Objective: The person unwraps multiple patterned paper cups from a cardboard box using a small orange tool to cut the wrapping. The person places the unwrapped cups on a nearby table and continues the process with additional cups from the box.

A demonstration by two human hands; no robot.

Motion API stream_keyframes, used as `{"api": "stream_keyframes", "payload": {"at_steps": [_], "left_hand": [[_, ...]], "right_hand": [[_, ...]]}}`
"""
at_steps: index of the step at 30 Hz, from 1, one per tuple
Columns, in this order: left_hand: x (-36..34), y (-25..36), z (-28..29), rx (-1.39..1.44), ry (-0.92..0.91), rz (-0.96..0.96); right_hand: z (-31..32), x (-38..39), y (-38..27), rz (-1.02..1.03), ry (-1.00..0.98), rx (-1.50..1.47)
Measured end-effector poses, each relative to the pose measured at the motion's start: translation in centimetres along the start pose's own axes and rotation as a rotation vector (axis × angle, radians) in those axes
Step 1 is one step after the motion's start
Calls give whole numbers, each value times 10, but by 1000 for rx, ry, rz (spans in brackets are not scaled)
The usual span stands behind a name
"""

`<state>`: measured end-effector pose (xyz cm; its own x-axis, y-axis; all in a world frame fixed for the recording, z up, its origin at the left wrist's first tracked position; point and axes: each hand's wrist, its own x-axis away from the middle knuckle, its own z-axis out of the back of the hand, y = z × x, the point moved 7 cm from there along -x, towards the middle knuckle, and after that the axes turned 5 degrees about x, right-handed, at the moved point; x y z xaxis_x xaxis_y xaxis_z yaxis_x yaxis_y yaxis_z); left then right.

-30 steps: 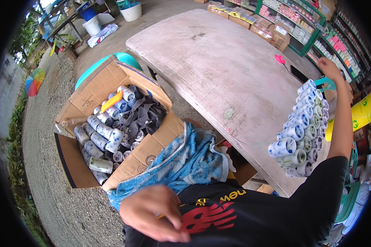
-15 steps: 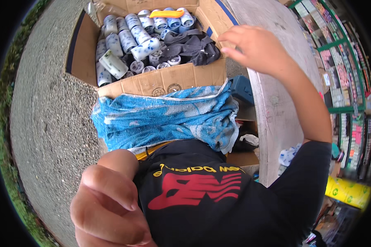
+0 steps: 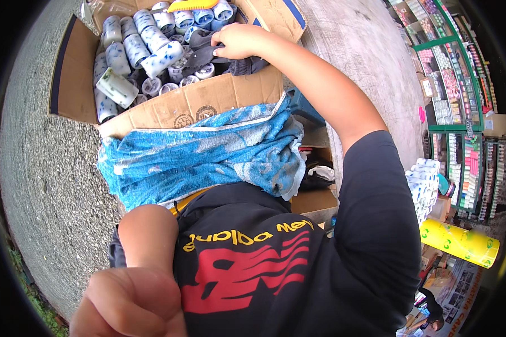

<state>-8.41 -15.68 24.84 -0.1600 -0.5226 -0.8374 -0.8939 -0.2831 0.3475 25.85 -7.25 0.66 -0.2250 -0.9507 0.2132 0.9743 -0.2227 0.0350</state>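
My right hand point(image 3: 239, 42) reaches into an open cardboard box point(image 3: 197, 104), fingers curled down onto a dark cloth point(image 3: 247, 64) among the contents. Several white rolls with blue speckles point(image 3: 163, 56) fill the box, and a yellow object point(image 3: 194, 5) lies at its far end. What the fingers grip, if anything, is hidden. My left hand point(image 3: 132, 303) is a closed fist very near the camera at the lower left, with nothing visible in it. A blue towel point(image 3: 208, 157) hangs between the box and my dark shirt.
A pale round table point(image 3: 365, 50) stands to the right, with a stack of the same rolls point(image 3: 424, 188) at its near edge. A yellow roll point(image 3: 458, 241) lies lower right. Shop shelves point(image 3: 461, 112) line the far right. Gravel ground point(image 3: 39, 168) lies left.
My right hand came off the table and the stacked rolls, swung left and went down into the box. My left fist rose closer to the camera. My head tilted down.
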Motion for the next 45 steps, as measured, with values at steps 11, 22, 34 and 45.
{"api": "stream_keyframes", "payload": {"at_steps": [11,22,34,45], "left_hand": [[-2,-57,-22,506,-265,106],[-4,-405,146,-1516,-1006,519],[11,-471,162,-1471,-1376,765],[-53,-318,185,-1335,-1289,756]], "right_hand": [[-2,-24,-22,176,-1,-72],[6,10,-30,239,-168,-24],[-11,6,-8,203,-273,-65],[-12,7,-10,195,-258,-60]]}}
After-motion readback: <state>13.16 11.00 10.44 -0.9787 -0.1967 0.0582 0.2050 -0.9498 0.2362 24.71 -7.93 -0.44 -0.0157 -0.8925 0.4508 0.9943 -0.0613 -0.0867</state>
